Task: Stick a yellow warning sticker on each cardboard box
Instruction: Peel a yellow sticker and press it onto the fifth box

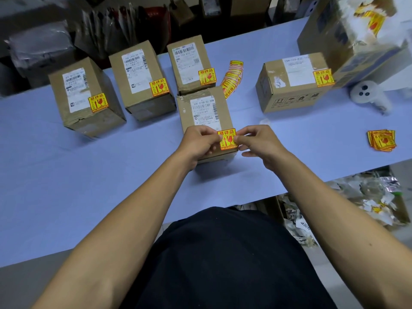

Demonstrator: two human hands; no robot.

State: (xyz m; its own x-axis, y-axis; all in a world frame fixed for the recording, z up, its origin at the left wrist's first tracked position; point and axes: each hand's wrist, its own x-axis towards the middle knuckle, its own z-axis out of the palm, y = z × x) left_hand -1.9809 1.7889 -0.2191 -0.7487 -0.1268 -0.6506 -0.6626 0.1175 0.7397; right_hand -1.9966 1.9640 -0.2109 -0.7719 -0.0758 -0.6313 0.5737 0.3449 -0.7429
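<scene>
A yellow warning sticker (pixel 227 139) with red print sits over the near right corner of the closest cardboard box (pixel 204 109). My left hand (pixel 198 143) pinches the sticker's left edge, and my right hand (pixel 259 144) pinches its right edge. Whether the sticker is pressed flat on the box I cannot tell. Three boxes behind, at the left (pixel 85 97), the middle (pixel 142 81) and the back (pixel 189 63), each carry a yellow sticker. A wider box (pixel 292 85) at the right carries one too.
A strip of loose stickers (pixel 233 78) lies between the back box and the wide box. A small sticker stack (pixel 381 140) lies near the table's right edge. A large box (pixel 347 36) and a white device (pixel 364 92) stand at the far right. Scraps fill a bin (pixel 367 197) below.
</scene>
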